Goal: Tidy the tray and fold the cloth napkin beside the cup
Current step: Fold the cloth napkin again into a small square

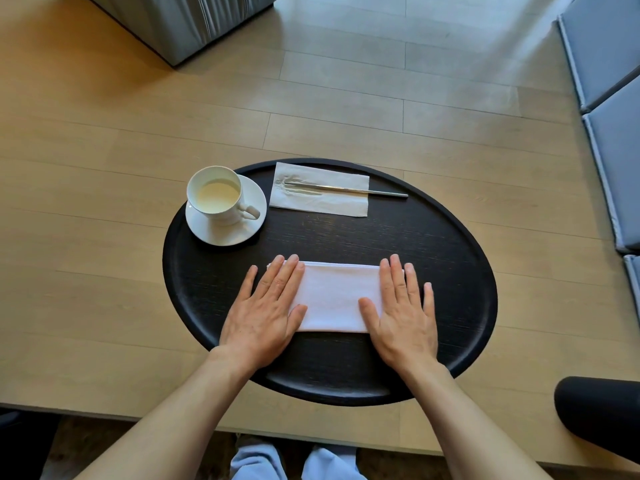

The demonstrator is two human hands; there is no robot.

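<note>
A round black tray (450,271) lies on the wooden table. On its near half a white cloth napkin (334,296) lies flat, folded into a rectangle. My left hand (266,313) presses flat on the napkin's left end, fingers spread. My right hand (401,313) presses flat on its right end in the same way. At the tray's far left a white cup (216,194) with pale liquid stands on a white saucer (207,230). Neither hand grips anything.
At the tray's far edge a paper napkin (322,195) holds a metal fork (346,189), handle pointing right. A grey covered seat (180,22) stands far left, blue cushions (609,98) line the right, and a dark rounded object (599,417) sits near right.
</note>
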